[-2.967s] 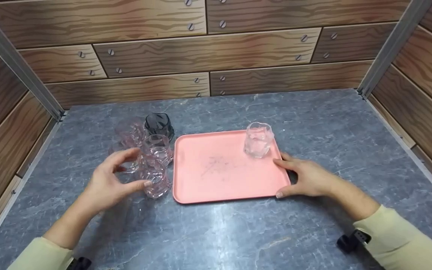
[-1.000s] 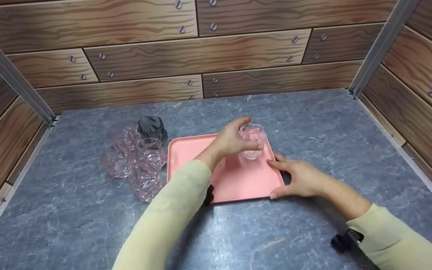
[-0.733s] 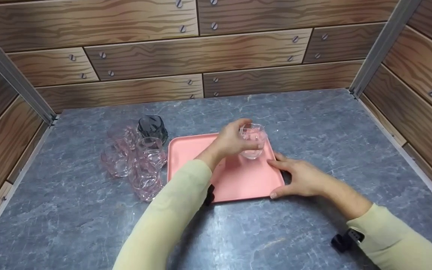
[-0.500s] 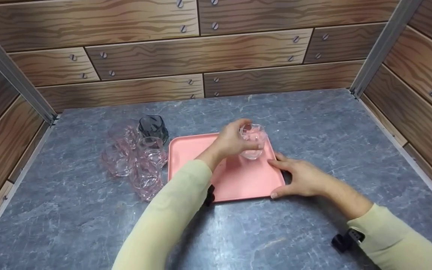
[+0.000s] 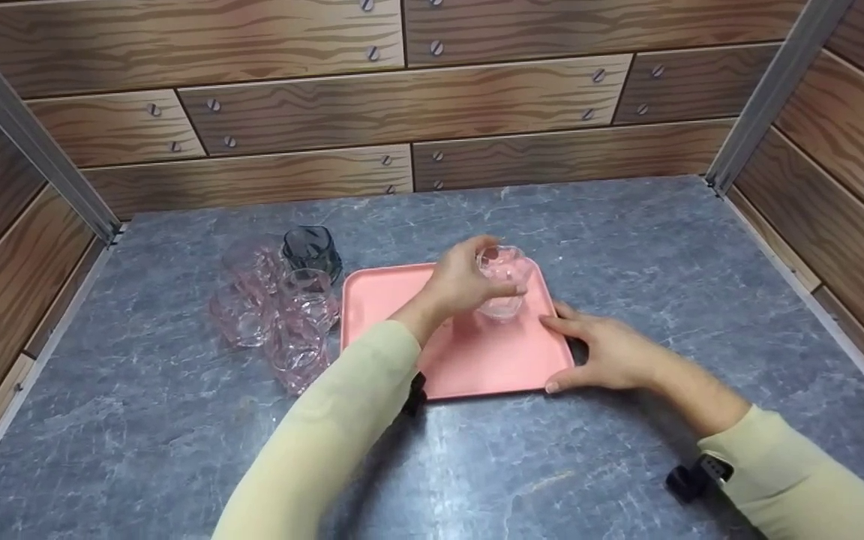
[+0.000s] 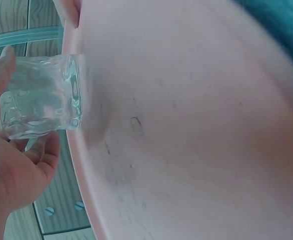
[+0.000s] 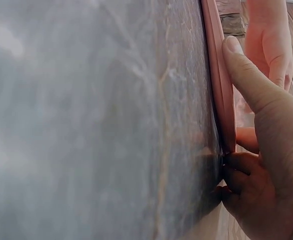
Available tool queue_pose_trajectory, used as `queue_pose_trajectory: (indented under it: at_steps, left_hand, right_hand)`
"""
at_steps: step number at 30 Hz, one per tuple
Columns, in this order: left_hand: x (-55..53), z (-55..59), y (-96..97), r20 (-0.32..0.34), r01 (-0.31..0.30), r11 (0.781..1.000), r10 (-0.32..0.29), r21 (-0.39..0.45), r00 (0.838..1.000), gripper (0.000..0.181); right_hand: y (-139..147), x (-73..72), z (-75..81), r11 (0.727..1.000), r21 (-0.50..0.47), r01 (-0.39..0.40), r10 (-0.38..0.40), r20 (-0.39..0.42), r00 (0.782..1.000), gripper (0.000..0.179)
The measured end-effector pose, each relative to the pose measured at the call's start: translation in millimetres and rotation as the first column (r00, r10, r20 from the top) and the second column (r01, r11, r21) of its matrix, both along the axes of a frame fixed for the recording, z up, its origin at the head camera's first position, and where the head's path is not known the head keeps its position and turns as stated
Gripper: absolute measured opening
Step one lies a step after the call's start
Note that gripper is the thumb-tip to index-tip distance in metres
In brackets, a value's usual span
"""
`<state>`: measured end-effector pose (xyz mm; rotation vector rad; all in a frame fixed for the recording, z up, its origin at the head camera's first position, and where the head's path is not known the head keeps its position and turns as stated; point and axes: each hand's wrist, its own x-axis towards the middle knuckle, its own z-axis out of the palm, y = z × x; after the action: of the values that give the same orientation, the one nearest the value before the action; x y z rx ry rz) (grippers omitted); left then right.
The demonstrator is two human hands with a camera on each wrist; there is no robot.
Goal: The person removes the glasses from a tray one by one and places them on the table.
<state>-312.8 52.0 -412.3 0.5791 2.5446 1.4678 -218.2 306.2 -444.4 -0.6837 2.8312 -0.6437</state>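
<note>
In the head view, a clear wavy-sided drinking glass [image 5: 505, 306] is at the far right corner of the pink tray [image 5: 503, 364]. My left hand [image 5: 462, 279] holds this glass by its sides, the thumb on the near side and fingers beyond. The left wrist view shows the glass [image 6: 39, 95] with its base against or very close to the tray; a tiny gap cannot be ruled out. At the tray's right edge, my right hand [image 5: 616, 351] grips the rim. Its thumb lies on the rim in the right wrist view, with the other fingers [image 7: 246, 172] curled at the edge against the tabletop.
Left of the tray, several pinkish clear glasses [image 5: 308, 300] stand close together. A dark grey glass [image 5: 312, 251] is behind them, near the tray's far left corner. Wood-patterned walls [image 5: 402, 105] enclose the grey marbled table [image 5: 492, 465] at the back and sides.
Three seconds ago my left hand was beside the pinkish glasses; it has since moved right to the clear glass on the tray. Over the last second both hands stay nearly still.
</note>
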Motion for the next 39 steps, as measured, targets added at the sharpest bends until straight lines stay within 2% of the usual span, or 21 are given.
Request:
queue_pose_trajectory:
  at_steps: [7,13,19,24,30,39]
  left_hand:
    - [9.0,17.6,-9.9,0.007,-0.043,0.998,0.043,0.035,0.999,0.086]
    - [20.0,38.1,-23.9,-0.024,-0.059,0.997,0.060,0.044,0.998,0.086]
    - [32.2,53.6,-38.2,-0.038,-0.080,0.996,0.081,0.042,0.996,0.086]
    - [41.5,64.4,-51.0,-0.031,-0.061,0.996,0.063,0.069,0.998,0.088]
    - [51.4,76.6,-64.3,-0.056,-0.068,0.994,0.072,0.082,0.996,0.084]
    - [65.6,88.6,-89.0,-0.103,-0.099,0.994,0.103,0.043,0.989,0.088]
  right_hand:
    - [-0.2,-0.3,-0.1,1.000,-0.006,-0.001,0.001,0.004,1.000,0.112]
    - [-1.0,-0.7,1.7,1.000,0.002,0.001,-0.001,0.008,1.000,0.112]
    - [-1.0,-1.4,1.7,1.000,0.012,0.000,0.000,0.007,1.000,0.112]
    - [-1.0,-1.0,0.4,1.000,0.016,-0.005,0.005,0.003,1.000,0.112]
    - [0.1,-0.6,0.2,1.000,0.007,-0.011,0.011,-0.014,1.000,0.109]
    - [-0.4,-0.7,1.0,1.000,0.002,0.000,0.000,0.002,1.000,0.110]
